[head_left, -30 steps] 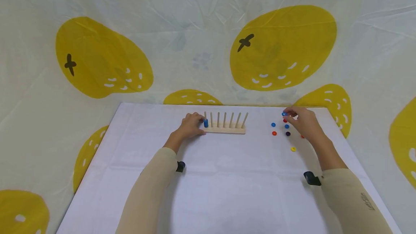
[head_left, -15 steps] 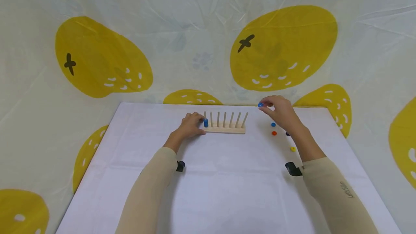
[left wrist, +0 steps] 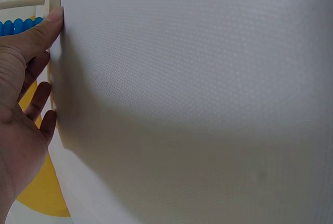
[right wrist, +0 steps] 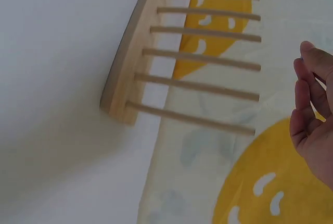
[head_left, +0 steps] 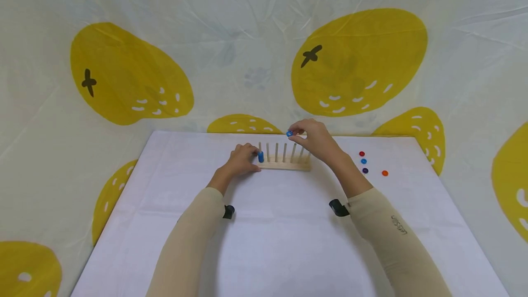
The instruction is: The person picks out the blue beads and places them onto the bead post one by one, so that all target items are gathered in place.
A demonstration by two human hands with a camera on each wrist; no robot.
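Observation:
A wooden peg rack with a row of several upright pegs stands near the far edge of the table. Blue beads are stacked on its leftmost peg; they also show in the right wrist view. My left hand grips the left end of the rack, its thumb on the front edge of the base. Above the pegs, right of the middle, my right hand pinches a blue bead between thumb and fingertips. In the right wrist view the fingers almost wholly hide that bead.
On the white tabletop at the right lie a red bead, a blue bead, a dark purple bead and an orange bead. A cloth with yellow fruit prints hangs behind the table.
My right hand has carried the blue bead leftward from the loose beads to above the rack. Its forearm now covers some beads and uncovers others. The left hand has stayed in place.

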